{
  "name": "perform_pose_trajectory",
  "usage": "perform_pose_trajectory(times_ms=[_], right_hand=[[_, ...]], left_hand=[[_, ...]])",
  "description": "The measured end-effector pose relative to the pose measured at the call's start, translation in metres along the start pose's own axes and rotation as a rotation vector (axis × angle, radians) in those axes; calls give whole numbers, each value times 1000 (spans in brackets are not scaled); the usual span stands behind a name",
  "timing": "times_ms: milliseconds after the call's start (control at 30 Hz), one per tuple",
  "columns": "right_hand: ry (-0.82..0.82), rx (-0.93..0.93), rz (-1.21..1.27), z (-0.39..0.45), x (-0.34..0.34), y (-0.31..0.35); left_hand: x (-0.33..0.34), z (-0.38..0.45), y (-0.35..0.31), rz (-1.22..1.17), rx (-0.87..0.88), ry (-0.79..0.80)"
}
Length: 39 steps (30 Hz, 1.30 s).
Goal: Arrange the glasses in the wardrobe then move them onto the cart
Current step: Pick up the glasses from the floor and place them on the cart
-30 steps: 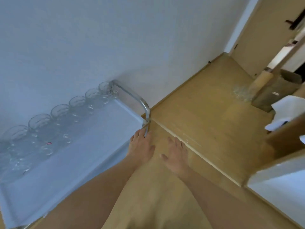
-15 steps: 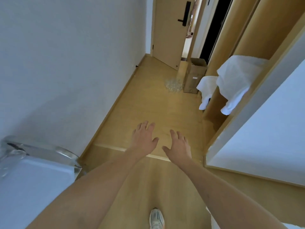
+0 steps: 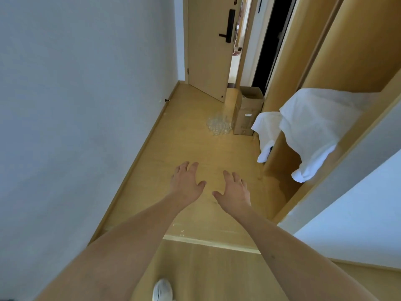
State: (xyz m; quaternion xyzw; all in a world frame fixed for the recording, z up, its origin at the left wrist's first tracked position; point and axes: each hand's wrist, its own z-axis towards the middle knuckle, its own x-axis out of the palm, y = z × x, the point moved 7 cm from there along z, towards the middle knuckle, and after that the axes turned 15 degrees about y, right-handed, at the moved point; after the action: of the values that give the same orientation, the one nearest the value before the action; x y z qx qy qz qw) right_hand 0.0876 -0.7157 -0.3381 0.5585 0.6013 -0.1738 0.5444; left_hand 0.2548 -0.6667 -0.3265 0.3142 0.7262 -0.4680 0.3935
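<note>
My left hand (image 3: 186, 184) and my right hand (image 3: 234, 192) are stretched out in front of me over the wooden floor, palms down, fingers spread and holding nothing. A cluster of clear glasses (image 3: 218, 125) stands on the floor far ahead, beside a cardboard box (image 3: 247, 114). The wooden wardrobe (image 3: 355, 51) runs along the right side; a white cloth (image 3: 312, 129) hangs over one of its shelves. The cart is out of view.
A plain wall (image 3: 82, 105) runs along the left. A wooden door (image 3: 208, 46) stands ajar at the end of the corridor. A white panel (image 3: 355, 227) is at the lower right. My white shoe (image 3: 162, 290) shows at the bottom edge.
My view has swung from the cart with its row of glasses on the left toward the corridor. The cart has left the frame. Both hands stay empty and have moved forward.
</note>
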Motion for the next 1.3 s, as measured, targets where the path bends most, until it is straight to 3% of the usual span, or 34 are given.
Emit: perform_pose_trajectory(times_ms=[667,967,1300], right_hand=[[-49,193,56,334,-109,65],[-37,230,78,459,-155,42],[-42,255,139,639,-243,-28]], left_hand=[[-146,370,34,-47,112,82],[-163,509,4,-89,126,111],[-173,704,-55,-39,72,140]])
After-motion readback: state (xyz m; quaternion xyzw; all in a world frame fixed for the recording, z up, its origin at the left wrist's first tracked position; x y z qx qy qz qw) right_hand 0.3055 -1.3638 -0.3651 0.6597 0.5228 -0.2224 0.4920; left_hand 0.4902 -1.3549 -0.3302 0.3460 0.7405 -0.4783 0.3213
